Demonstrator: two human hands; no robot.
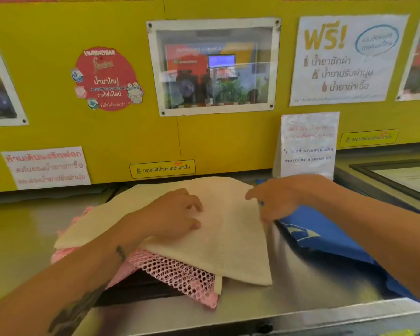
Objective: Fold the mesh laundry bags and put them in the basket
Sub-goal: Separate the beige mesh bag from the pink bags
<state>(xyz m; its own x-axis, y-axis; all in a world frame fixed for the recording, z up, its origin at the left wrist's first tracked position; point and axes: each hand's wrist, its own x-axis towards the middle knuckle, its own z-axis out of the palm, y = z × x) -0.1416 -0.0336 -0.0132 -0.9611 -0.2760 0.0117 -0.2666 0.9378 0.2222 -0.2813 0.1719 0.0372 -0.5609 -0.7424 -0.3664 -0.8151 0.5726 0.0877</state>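
A: Pink mesh first, far left: a pink mesh bag (180, 275) lies under everything, its open weave poking out at the near edge over something dark I cannot identify.

B: And on top of it?

A: A cream mesh bag (228, 238), finer weave, spread flat across the steel counter (301, 287). The left hand (177, 214) rests on its middle, fingers loosely bent and pressing down, not gripping anything.

B: Further right?

A: The right hand (274, 200) sits at the cream bag's right edge. Thumb and fingers seem to be pinching that edge, though the blur leaves some doubt. Beyond it lies a blue bag (325, 238) of smooth fabric, touching or just beside the cream one.

B: So the step is a fold?

A: That is my reading: the right edge looks ready to come over toward the left, with the left hand as the anchor.

B: How would you do it well?

A: Keep the left palm flat along the intended crease so the slippery mesh does not drag over the pink one beneath. Lift the pinched edge only slightly, carry it straight across, match the corners, then smooth outward.

B: Risks?

A: The pink bag could shift with it, since the two are stacked. No basket shows in view, so it must be found afterward.
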